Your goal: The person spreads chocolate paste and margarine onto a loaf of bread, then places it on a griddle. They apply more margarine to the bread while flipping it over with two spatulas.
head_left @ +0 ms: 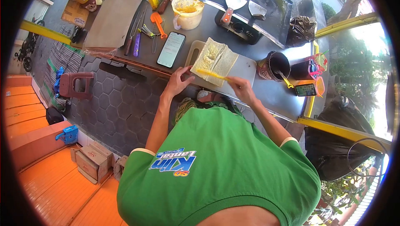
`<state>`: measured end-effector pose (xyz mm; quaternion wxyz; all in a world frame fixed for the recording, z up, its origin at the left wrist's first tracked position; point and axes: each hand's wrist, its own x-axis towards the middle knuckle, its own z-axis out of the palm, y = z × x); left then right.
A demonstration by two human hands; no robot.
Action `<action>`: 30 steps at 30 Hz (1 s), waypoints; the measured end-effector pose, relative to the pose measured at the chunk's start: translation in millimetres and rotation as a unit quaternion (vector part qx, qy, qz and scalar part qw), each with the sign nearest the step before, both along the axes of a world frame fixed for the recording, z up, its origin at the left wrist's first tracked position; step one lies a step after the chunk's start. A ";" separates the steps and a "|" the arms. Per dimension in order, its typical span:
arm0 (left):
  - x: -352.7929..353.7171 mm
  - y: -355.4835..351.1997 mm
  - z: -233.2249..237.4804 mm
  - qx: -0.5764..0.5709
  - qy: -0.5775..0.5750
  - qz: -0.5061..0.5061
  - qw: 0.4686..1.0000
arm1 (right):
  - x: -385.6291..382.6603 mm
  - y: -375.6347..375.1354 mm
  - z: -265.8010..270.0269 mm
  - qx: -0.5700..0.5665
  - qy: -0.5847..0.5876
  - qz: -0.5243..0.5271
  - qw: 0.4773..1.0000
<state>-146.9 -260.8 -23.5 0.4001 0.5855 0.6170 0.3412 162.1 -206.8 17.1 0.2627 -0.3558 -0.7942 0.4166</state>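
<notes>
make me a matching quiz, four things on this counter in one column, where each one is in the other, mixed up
Things:
1. phone
2. bread
3. yellow spreader
4. metal scrapers

Places:
a. on the dark griddle
b. held in the right hand
c. on the white cutting board
d. on the counter, left of the cutting board

Pairs: 1-d, 2-c, 3-b, 4-a

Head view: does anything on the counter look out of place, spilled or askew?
Mostly orderly. One oddity: a smartphone lies with its screen lit among the utensils, right beside the cutting board, where the left hand touches the edge of the bread and the right hand holds a yellow knife over it.
</notes>
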 end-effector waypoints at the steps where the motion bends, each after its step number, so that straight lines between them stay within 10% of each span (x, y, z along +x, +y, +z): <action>1: 1.1 -0.8 0.2 0.001 0.000 -0.003 1.000 | 0.8 10.0 -1.3 0.014 -0.002 -0.047 0.999; 9: 11.3 2.2 -0.7 0.030 0.036 0.043 0.998 | -12.2 59.1 -31.7 0.214 -0.066 -0.096 0.970; 19: 12.1 3.2 -0.9 0.026 0.033 0.042 0.998 | -1.6 72.6 -44.8 -0.218 0.098 -0.205 0.949; 30: 12.4 4.4 0.1 0.016 0.023 0.042 0.999 | 8.6 54.6 -32.5 0.030 -0.004 -0.118 0.993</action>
